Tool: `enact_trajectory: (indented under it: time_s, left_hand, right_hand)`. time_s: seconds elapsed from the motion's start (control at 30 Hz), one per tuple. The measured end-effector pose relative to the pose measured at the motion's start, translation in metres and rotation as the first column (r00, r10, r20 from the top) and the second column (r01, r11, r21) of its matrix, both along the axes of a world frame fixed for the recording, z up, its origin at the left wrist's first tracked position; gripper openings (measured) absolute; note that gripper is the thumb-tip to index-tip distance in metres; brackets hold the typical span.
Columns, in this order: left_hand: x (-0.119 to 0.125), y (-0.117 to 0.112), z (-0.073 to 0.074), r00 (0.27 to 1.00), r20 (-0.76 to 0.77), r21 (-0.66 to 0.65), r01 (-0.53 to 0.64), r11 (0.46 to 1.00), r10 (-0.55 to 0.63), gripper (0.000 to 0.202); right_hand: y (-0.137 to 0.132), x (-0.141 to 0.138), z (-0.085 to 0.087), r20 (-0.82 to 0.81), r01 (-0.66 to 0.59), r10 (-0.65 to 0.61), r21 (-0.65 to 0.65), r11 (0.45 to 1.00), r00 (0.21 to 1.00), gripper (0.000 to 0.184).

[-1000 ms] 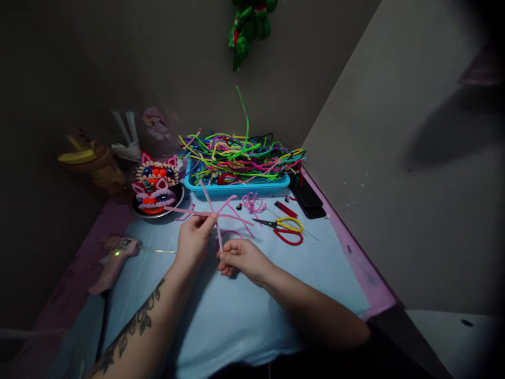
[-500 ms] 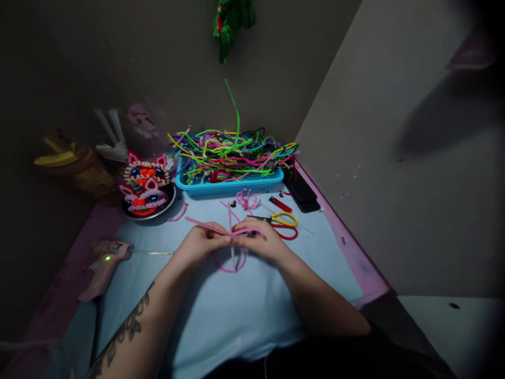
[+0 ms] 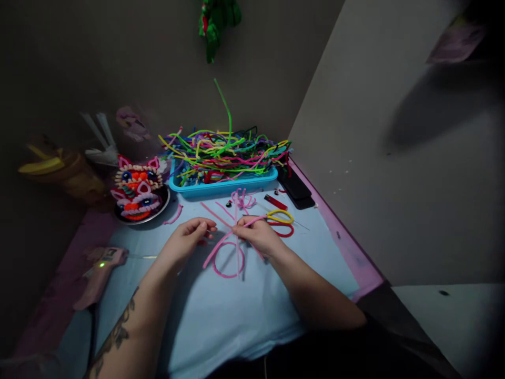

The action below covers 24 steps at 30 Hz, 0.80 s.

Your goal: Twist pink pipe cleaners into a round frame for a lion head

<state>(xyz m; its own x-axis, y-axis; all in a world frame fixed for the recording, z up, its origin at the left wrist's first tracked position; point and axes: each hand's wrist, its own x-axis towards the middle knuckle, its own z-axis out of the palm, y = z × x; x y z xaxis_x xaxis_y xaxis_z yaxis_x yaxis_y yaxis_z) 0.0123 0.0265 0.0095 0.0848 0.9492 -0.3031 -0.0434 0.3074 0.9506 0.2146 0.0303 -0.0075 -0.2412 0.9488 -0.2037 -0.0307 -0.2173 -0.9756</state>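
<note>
Pinched between thumb and fingers of my right hand (image 3: 254,234) is a bundle of pink pipe cleaners (image 3: 215,250), crossed at the middle so their ends spread out like a star. A pink pipe cleaner ring (image 3: 226,277) shows just below the crossing; I cannot tell whether it is joined to the bundle. My left hand (image 3: 193,234) is off to the left of the bundle, fingers loosely bent and apart, with nothing visible in them. Scissors (image 3: 291,217) with yellow and red handles lie right beside my right hand, their blades partly hidden.
A blue tray (image 3: 224,188) heaped with coloured pipe cleaners stands at the back. Left of it, decorated fuzzy faces (image 3: 138,184) sit in a metal dish (image 3: 167,205). A pink glue gun (image 3: 103,273) lies left, lit green. A red lighter (image 3: 275,202) and black phone (image 3: 296,188) lie right.
My left hand has let go of the pink pipe cleaners and drawn away to the left. The bundle has turned in my right hand. The whole view has shifted slightly.
</note>
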Motion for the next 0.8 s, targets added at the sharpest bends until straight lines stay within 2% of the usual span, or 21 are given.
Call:
enact_trajectory:
  time_s: [0.1, 0.17, 0.23, 0.3, 0.37, 0.57, 0.8]
  left_hand:
    - [-0.001, 0.003, -0.009, 0.991, 0.115, -0.037, -0.069, 0.997, 0.073, 0.041]
    - [0.002, 0.002, -0.012, 0.981, 0.192, -0.062, -0.005, 0.998, 0.017, 0.042]
    - [0.007, -0.001, -0.014, 0.960, 0.264, -0.072, 0.110, 0.991, -0.088, 0.040]
    - [0.012, -0.004, -0.015, 0.931, 0.325, -0.070, 0.200, 0.977, -0.167, 0.037]
    - [0.015, -0.005, -0.017, 0.913, 0.360, -0.065, 0.232, 0.971, -0.193, 0.034]
    - [0.020, -0.002, -0.021, 0.905, 0.405, -0.065, 0.172, 0.983, -0.132, 0.033]
    - [0.025, -0.004, -0.020, 0.874, 0.476, -0.082, 0.156, 0.984, -0.098, 0.026]
  right_hand:
    - [-0.004, -0.006, -0.002, -0.068, -0.168, 0.162, -0.087, 0.982, 0.984, 0.028]
    - [-0.007, -0.012, -0.003, -0.130, -0.240, 0.221, -0.147, 0.960, 0.966, 0.030]
    - [-0.010, -0.017, -0.005, -0.193, -0.267, 0.233, -0.180, 0.947, 0.953, 0.033]
    - [-0.012, -0.021, -0.007, -0.239, -0.283, 0.236, -0.187, 0.941, 0.942, 0.035]
    - [-0.013, -0.023, -0.009, -0.265, -0.294, 0.241, -0.184, 0.938, 0.934, 0.035]
    - [-0.012, -0.025, -0.012, -0.296, -0.251, 0.173, -0.252, 0.935, 0.939, 0.028]
    - [-0.015, -0.029, -0.013, -0.381, -0.250, 0.144, -0.244, 0.937, 0.913, 0.022]
